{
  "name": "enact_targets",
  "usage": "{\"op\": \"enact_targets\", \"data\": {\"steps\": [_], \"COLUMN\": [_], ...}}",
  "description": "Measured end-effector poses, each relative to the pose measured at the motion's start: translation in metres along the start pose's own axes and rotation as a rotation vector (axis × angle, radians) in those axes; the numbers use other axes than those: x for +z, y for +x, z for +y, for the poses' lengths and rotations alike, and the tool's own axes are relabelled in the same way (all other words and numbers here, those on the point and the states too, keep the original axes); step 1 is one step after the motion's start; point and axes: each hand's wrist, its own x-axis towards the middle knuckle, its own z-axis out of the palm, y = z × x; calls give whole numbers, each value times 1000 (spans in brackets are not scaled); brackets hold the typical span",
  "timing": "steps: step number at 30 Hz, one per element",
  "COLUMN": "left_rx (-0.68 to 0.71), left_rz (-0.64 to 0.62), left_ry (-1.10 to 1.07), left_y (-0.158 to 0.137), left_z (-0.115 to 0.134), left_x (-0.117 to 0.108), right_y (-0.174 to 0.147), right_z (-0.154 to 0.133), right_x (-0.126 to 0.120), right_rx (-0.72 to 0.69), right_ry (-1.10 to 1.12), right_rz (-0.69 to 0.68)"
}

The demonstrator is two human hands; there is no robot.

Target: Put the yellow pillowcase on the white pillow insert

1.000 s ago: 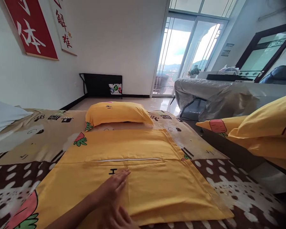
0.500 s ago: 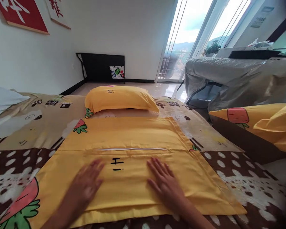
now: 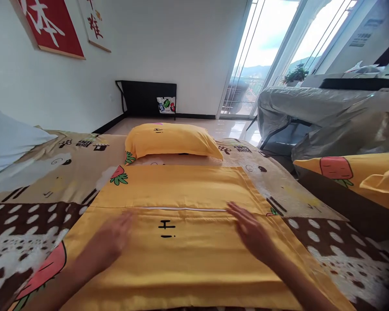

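Note:
A yellow pillowcase (image 3: 181,263) lies spread flat in front of me, with black "Hi" lettering and red-and-green fruit-like prints at its left side. Across its upper part runs a narrow white line at the seam (image 3: 185,209). My left hand (image 3: 112,237), slightly blurred, is over the left half with its fingers stretched forward and nothing held. On the other side, my right hand (image 3: 251,229) has its fingers extended near the right end of the white line. Whether either palm presses on the cloth is hard to tell.
A plump yellow pillow (image 3: 175,140) lies beyond the pillowcase on a patterned brown-and-beige blanket (image 3: 330,242). At left is a white pillow (image 3: 13,140). More yellow fabric (image 3: 372,172) lies at right, near plastic-covered furniture (image 3: 285,103). A black panel (image 3: 142,99) stands by the wall.
My hands have moved apart and forward: the right one outward toward the end of the white line, the left one slightly forward. The view has shifted a little.

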Motion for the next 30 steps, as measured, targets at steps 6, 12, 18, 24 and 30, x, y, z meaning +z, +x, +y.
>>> {"op": "enact_targets", "data": {"steps": [6, 12, 18, 24, 30], "left_rx": [-38, -273, -495, -183, 312], "left_rz": [-213, -138, -146, -113, -264], "left_ry": [-67, 87, 272, 336, -182], "left_y": [139, 108, 50, 95, 184], "left_z": [85, -34, -116, -37, 81], "left_x": [19, 19, 5, -19, 11], "right_y": [124, 114, 65, 69, 69], "right_z": [-96, 16, 118, 45, -98], "right_x": [79, 72, 33, 19, 52], "right_rx": [26, 337, 628, 377, -143], "right_ry": [123, -77, -229, -390, -135], "right_rz": [-390, -407, -349, -87, -326]}}
